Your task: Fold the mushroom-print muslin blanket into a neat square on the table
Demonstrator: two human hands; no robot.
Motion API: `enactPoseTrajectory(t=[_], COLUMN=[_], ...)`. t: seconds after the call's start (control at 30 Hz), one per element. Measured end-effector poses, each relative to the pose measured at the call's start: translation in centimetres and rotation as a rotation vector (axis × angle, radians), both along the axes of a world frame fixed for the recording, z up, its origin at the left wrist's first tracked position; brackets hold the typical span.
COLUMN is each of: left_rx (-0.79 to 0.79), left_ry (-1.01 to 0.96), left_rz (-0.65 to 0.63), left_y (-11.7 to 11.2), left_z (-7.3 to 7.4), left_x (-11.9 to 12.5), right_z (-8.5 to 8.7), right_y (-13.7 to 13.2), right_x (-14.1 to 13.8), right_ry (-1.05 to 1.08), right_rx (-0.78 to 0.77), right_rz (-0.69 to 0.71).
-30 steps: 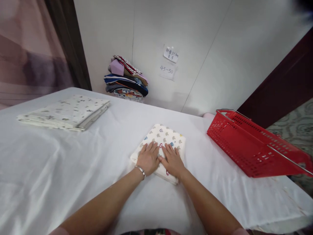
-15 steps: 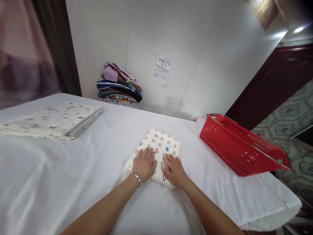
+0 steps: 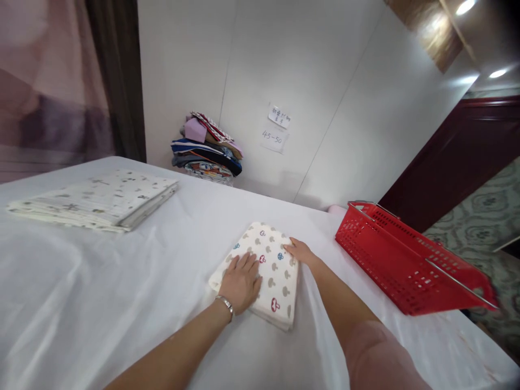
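A folded white cloth with grey, blue and red mushroom prints lies in front of me on the white-covered table. My left hand, a silver bracelet at its wrist, rests flat on the cloth's left part with its fingers spread. At the cloth's far right edge is my right hand, thumb and forefinger over the edge; its other fingers are mostly hidden. It appears to grip the edge there.
A larger folded printed cloth lies at the table's left. On the right a red plastic basket with metal handles stands tilted in view. Behind the table rises a pile of folded fabrics against a white wall bearing paper labels.
My right hand has slid from lying flat on the cloth's right part to its far right edge. My left hand stays on the cloth. The view has shifted slightly.
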State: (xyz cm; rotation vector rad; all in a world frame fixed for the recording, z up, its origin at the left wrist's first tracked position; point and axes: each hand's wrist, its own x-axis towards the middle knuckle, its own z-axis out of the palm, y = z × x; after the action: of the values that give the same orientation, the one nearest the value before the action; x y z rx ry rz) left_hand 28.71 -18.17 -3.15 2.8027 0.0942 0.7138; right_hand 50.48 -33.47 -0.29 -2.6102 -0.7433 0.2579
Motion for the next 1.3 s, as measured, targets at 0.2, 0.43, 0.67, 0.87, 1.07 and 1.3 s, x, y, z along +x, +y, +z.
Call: enactPoseTrajectory(t=[0.2, 0.43, 0.67, 0.87, 1.07, 1.3], left_rx=[0.024, -0.168, -0.521, -0.602, -0.478, -0.508], left_ry=[0.033, 0.156, 0.197, 0.312, 0.208, 0.359], left_rz=[-0.092, 0.169, 0.443, 0.49, 0.39, 0.425], left_y=[1.9, 6.1, 5.6, 6.0, 7.6, 10.6], left_z=[0.4, 0.1, 0.1, 0.3, 3.2, 3.3], left_x=[0.4, 0.8, 0.1, -0.1, 3.9, 5.9], right_z=[0.2, -1.1, 0.2, -0.3, -2.2, -1.7], right_y=[-0.8, -6.2, -8.6, -8.0, -7.0, -3.9], right_x=[-0.2, -6.8, -10.2, -10.0, -10.6, -10.1], right_ry=[0.039, 0.062, 0.488, 0.539, 0.45, 0.329], right_rx=[-0.005, 0.005, 0.295, 0.379, 0.577, 0.525], right_rz=[-0.026, -0.164, -0.258, -0.306, -0.306, -0.35])
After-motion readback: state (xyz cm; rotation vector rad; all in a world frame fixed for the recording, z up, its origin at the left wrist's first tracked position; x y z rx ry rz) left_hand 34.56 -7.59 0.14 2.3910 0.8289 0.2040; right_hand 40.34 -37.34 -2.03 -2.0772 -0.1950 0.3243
